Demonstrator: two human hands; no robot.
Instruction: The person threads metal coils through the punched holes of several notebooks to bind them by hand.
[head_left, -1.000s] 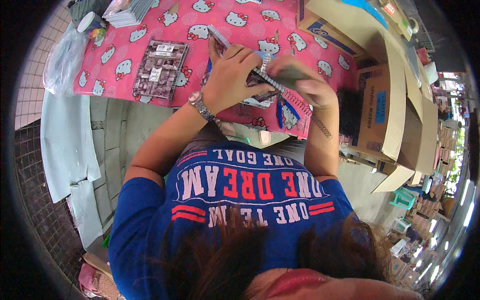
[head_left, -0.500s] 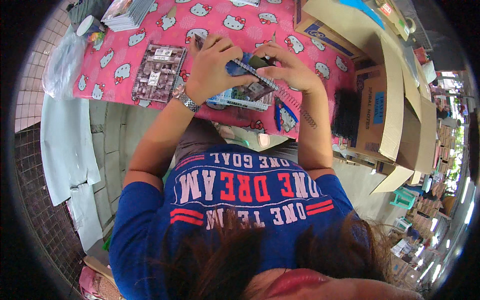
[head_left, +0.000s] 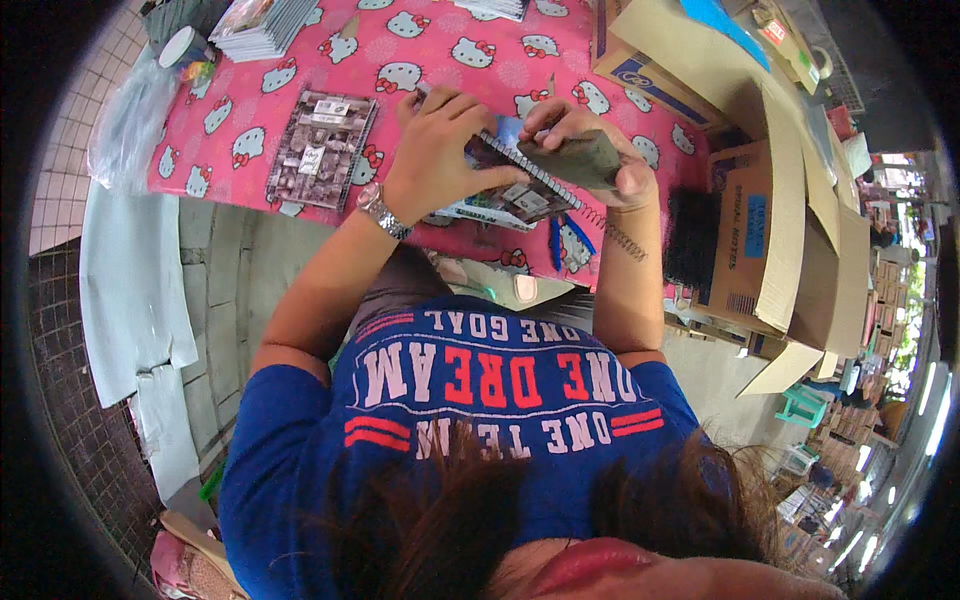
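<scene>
My left hand [head_left: 440, 150], with a metal watch on its wrist, grips a small notebook [head_left: 532, 203] by its left part, thumb across the dark cover. A spiral wire [head_left: 618, 234] runs along the notebook's spine, and its loose coiled end sticks out at the lower right over my right forearm. My right hand [head_left: 630, 172] is closed on a flat grey-green sheet [head_left: 575, 162] beside the spine; whether this belongs to the notebook I cannot tell. Beneath the notebook lie more notebooks [head_left: 485, 218], mostly hidden. Blue-handled pliers [head_left: 558, 243] rest at the table's near edge.
A grey patterned spiral notebook [head_left: 322, 150] lies left on the pink tablecloth [head_left: 240, 110]. Behind it stands a stack of notebooks [head_left: 262, 28], with a cup [head_left: 182, 48] and plastic bag [head_left: 130, 140] at the far left. Open cardboard boxes [head_left: 740, 230] border the right side.
My right hand has moved right and turned, bringing the grey-green sheet away from the spine. My left hand still grips the notebook, shifted slightly.
</scene>
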